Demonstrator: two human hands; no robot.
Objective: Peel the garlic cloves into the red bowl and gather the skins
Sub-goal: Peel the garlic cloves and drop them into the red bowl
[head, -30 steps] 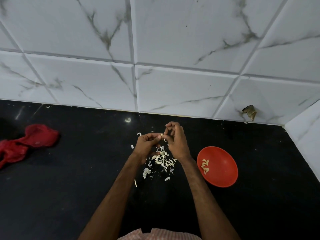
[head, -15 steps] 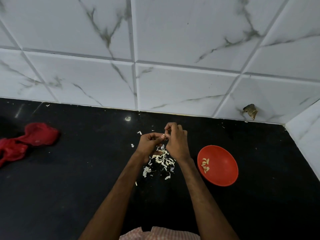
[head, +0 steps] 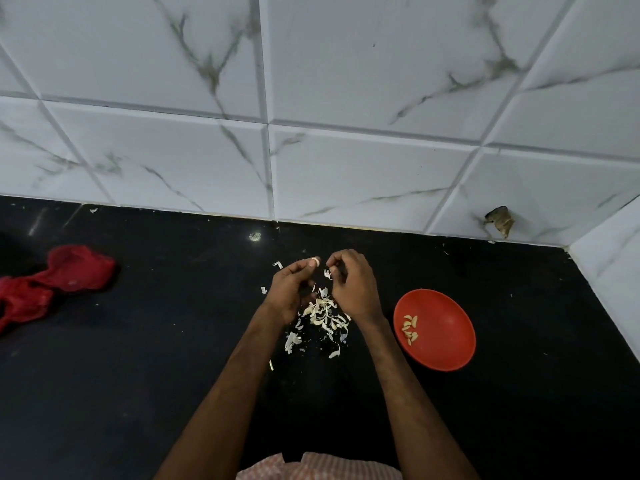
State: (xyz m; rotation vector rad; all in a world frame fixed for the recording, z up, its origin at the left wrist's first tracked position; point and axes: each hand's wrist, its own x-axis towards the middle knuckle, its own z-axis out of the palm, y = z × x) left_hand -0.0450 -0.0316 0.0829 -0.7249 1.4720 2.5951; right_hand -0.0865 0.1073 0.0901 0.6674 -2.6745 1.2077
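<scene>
1. Left hand (head: 289,294) is held above the table (head: 138,375), forearm reaching in from the front edge. Its thumb and forefinger pinch a garlic clove (head: 314,261).
2. Right hand (head: 355,289) is just beside it, fingers curled, tips pinching a skin scrap (head: 327,274).
3. Skin pile (head: 323,315) lies on the table beneath both hands.
4. Red bowl (head: 450,341), toward the right edge, holds peeled cloves (head: 410,329).

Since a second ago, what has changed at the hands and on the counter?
The hands have drawn apart: the left hand keeps the garlic clove pinched at its fingers, while the right hand has pulled away rightward, pinching a strip of skin. The red bowl, skin pile and red cloth stayed put.
</scene>
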